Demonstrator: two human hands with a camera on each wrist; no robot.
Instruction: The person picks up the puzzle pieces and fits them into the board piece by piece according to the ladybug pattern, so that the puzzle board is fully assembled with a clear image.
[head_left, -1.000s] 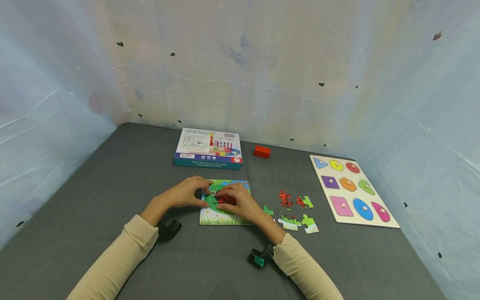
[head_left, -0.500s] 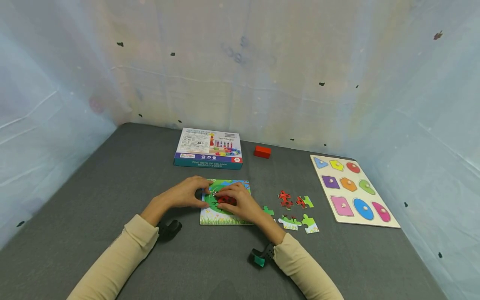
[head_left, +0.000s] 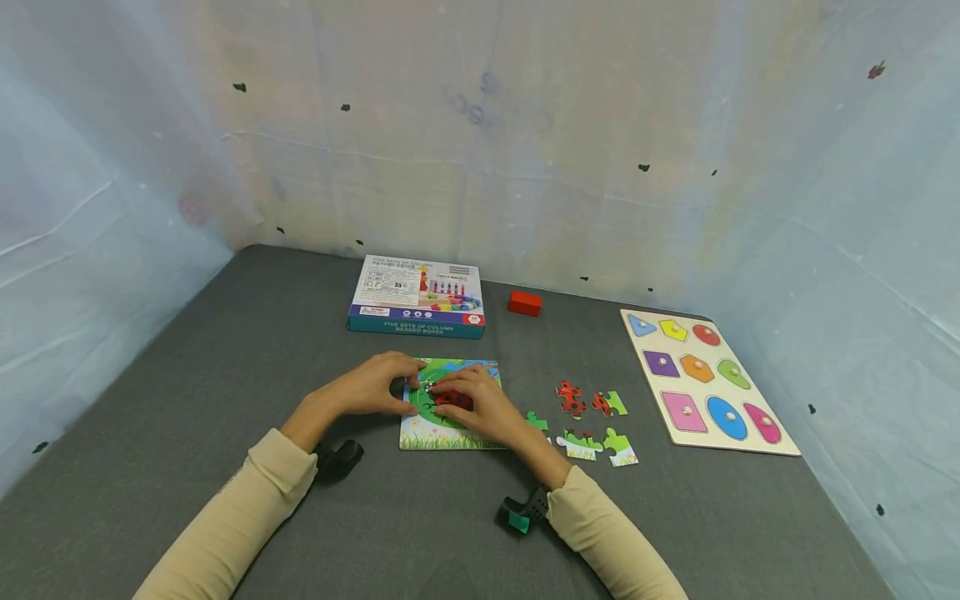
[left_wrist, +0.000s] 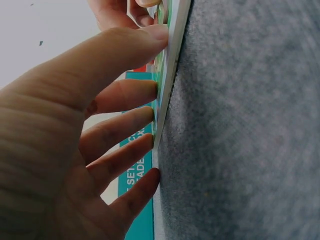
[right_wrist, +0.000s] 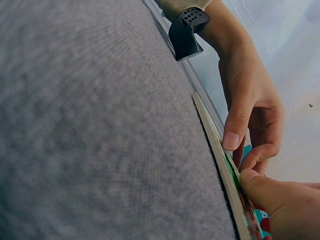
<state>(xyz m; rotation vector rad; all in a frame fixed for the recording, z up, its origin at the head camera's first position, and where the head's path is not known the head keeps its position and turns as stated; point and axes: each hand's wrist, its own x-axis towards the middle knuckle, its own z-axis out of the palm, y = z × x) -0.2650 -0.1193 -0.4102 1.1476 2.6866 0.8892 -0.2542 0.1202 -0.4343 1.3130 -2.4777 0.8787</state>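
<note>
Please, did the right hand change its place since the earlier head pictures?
No, not visibly: against the red block, the right hand stays at the same spot over the ladybug puzzle board.

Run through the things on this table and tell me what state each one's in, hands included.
Ladybird puzzle: flat, partly covered by the hands
Loose puzzle pieces: off the board, to its right
Bead box: shut, lying flat
Red block: untouched
Shape board: flat, all slots filled
Left hand: fingers touching the puzzle's left side
Right hand: fingers on the puzzle, grip unclear
</note>
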